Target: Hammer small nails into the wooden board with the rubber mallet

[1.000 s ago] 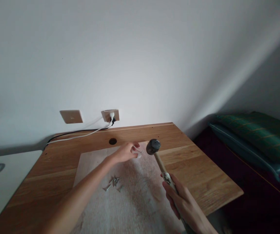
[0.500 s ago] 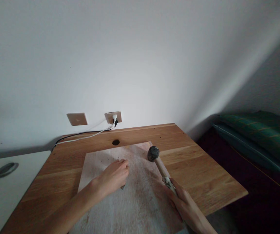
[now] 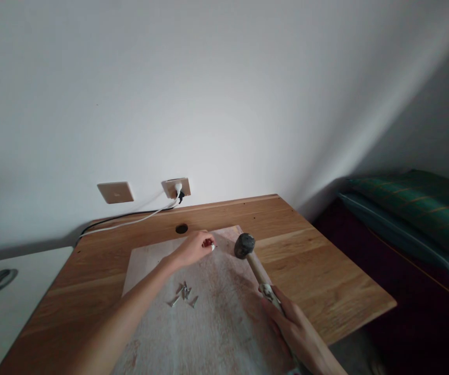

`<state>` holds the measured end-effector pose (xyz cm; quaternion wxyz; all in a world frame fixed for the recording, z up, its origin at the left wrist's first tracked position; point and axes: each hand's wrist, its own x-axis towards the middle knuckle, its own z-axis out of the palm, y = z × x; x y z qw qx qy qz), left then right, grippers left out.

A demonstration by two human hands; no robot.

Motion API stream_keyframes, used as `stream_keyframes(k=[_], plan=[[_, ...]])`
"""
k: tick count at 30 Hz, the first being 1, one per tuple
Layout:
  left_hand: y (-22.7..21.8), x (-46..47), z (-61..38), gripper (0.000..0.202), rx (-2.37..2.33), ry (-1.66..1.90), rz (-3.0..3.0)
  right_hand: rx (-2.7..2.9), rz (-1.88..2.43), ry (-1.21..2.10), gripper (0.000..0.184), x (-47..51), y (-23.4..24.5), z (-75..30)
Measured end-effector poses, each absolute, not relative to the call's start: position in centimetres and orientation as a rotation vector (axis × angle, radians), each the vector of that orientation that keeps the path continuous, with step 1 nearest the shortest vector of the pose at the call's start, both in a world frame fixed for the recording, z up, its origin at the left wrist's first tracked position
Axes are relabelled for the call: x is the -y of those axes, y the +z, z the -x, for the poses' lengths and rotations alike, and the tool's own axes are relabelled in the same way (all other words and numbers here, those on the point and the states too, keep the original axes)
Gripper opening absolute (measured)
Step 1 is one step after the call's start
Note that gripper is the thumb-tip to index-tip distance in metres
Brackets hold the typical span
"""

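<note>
My left hand [image 3: 196, 249] is closed in a pinch above the far part of a whitish worn board [image 3: 209, 323]. A small bright bit shows at its fingertips, apparently a screw mostly hidden by the fingers. Nearer to me, several silvery screws [image 3: 185, 291] lie in a loose pile on the board, beside my left forearm. My right hand [image 3: 292, 320] is wrapped round the handle of a mallet [image 3: 258, 268]. The mallet's dark, rounded head [image 3: 244, 246] points away from me over the board's far right edge.
The board lies on a wooden desk [image 3: 306, 265] against a white wall. A cable hole [image 3: 181, 228] pierces the desk near its back edge. White and black cables run to a wall socket [image 3: 176, 188]. A white surface [image 3: 21, 302] adjoins at left; green cushions [image 3: 415, 208] lie at right.
My left hand has moved away and slightly right from over the screws, uncovering the pile. My right hand and the mallet have barely moved. The view has shifted slightly.
</note>
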<state>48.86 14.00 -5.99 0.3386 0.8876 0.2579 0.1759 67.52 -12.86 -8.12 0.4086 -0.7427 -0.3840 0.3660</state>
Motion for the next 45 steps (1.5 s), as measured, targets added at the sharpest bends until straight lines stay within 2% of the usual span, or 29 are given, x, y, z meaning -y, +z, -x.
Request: stream_keyframes(k=[6,11,17,22,26,31,35,41,45], plan=[[-7.3,-14.4,-50.5,0.021,-0.716,0.523,-2.292,0.969,1.879,0.935,0.067,13.0,-8.5,-67.5],[-7.7,-14.4,-50.3,0.017,-0.731,0.553,-2.233,1.068,1.869,0.939,0.064,12.9,-8.2,-67.5],[-8.2,-13.7,-50.3,0.025,-0.704,0.601,-2.170,0.956,1.953,0.921,0.087,13.0,-8.5,-67.7],[-8.0,-13.6,-50.3,0.029,-0.755,0.619,-2.196,1.056,1.892,0.945,0.073,12.9,-8.2,-67.6],[-7.9,-13.6,-50.4,0.031,-0.749,0.593,-2.208,1.016,1.914,0.887,0.075,13.0,-8.7,-67.8],[-8.0,-13.5,-50.6,0.019,-0.707,0.579,-2.315,1.012,1.933,0.863,0.069,13.1,-8.7,-67.8],[-8.4,-13.7,-50.4,0.016,-0.655,0.616,-2.332,1.055,1.891,0.960,0.058,12.7,-7.5,-67.5],[-9.5,-13.8,-50.5,0.023,-0.673,0.739,-2.257,1.046,1.794,1.083,0.044,11.4,-6.2,-66.5],[-9.8,-13.6,-50.7,0.028,-0.708,0.743,-2.204,1.078,1.735,1.079,0.043,10.1,-6.0,-65.5]])
